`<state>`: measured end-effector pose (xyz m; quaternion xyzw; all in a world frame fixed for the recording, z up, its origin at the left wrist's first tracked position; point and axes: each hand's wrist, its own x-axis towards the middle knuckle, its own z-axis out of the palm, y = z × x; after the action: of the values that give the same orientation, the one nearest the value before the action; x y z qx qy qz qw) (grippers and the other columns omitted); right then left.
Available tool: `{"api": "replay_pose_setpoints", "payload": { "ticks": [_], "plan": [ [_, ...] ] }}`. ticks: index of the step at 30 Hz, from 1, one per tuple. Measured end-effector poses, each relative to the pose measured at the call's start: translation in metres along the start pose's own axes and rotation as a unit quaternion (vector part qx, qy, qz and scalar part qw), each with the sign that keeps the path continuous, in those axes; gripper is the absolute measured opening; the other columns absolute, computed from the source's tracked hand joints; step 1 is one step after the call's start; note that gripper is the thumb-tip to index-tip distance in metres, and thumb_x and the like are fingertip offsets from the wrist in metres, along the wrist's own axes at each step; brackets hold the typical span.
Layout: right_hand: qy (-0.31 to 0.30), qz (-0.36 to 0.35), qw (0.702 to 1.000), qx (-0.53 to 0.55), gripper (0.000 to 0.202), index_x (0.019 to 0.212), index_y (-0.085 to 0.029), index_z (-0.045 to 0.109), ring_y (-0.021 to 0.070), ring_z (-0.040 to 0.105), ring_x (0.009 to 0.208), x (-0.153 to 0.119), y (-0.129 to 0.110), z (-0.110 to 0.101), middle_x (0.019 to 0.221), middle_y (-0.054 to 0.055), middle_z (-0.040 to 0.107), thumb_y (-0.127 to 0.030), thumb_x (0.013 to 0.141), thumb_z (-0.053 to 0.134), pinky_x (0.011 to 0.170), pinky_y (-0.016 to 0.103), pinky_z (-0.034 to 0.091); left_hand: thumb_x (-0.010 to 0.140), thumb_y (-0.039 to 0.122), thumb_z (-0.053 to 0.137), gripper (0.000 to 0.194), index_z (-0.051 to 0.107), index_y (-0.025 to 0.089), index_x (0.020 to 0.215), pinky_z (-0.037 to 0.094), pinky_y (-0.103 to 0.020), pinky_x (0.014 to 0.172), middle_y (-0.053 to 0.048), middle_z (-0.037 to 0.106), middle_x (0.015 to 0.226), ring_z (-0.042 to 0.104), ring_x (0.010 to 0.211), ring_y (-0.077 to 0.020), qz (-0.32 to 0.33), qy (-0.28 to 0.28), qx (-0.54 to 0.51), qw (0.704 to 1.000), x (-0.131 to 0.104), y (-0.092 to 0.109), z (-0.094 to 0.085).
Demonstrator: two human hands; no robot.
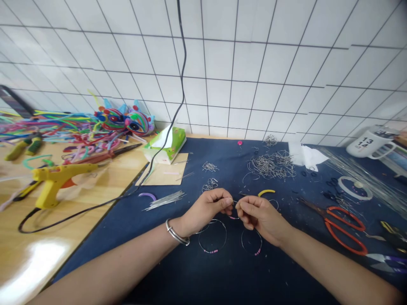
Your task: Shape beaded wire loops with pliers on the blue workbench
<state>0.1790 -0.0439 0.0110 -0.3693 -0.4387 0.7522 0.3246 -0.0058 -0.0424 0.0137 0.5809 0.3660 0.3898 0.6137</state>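
Note:
My left hand, with a silver bangle at its wrist, pinches one end of a thin wire. Close beside it on the right, my right hand pinches the wire too, fingertips nearly meeting. Pink beads show just below, between the hands; whether they sit on the held wire is unclear. Two thin wire rings lie on the dark blue cloth under the hands, one with pink beads at the left, the other with pink beads at the right.
Orange-handled scissors lie right, near a white mug. Tangled wire pieces and a tissue pack sit farther back. A yellow glue gun rests left, its black cord crossing the cloth. Straight wires lie left of my hands.

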Motion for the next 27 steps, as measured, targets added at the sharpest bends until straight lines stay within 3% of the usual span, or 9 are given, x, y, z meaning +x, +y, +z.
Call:
{"api": "replay_pose_setpoints", "payload": {
  "ticks": [16, 21, 27],
  "plan": [
    [0.027, -0.022, 0.995, -0.093, 0.018, 0.075, -0.015, 0.059, 0.0036, 0.035, 0.047, 0.0021, -0.0032, 0.0008, 0.066, 0.0, 0.057, -0.033, 0.076, 0.061, 0.043, 0.019, 0.022, 0.086, 0.025, 0.047, 0.019, 0.057, 0.013, 0.073, 0.04, -0.025, 0.068, -0.001, 0.057, 0.069, 0.052, 0.068, -0.0113, 0.046, 0.023, 0.109, 0.993, -0.0013, 0.0052, -0.0007],
    [0.021, -0.011, 0.999, -0.044, 0.021, 0.078, -0.015, 0.058, 0.0051, 0.04, 0.05, 0.0023, -0.0005, -0.0007, 0.069, 0.001, 0.057, -0.035, 0.076, 0.06, 0.043, 0.019, 0.027, 0.084, 0.029, 0.05, 0.019, 0.055, 0.013, 0.075, 0.043, -0.027, 0.068, -0.002, 0.058, 0.069, 0.055, 0.065, -0.0122, 0.002, 0.021, -0.016, 1.0, -0.002, 0.004, 0.0034],
    [0.051, -0.018, 0.998, 0.011, 0.024, 0.079, -0.015, 0.057, 0.0061, 0.045, 0.054, 0.0029, 0.0048, -0.0039, 0.071, 0.0, 0.056, -0.038, 0.074, 0.062, 0.047, 0.019, 0.037, 0.086, 0.031, 0.047, 0.022, 0.058, 0.012, 0.085, 0.043, -0.032, 0.079, -0.007, 0.063, 0.076, 0.06, 0.075, -0.0154, -0.074, -0.022, -0.189, 0.979, -0.0025, 0.0004, 0.0053]
  ]
}}
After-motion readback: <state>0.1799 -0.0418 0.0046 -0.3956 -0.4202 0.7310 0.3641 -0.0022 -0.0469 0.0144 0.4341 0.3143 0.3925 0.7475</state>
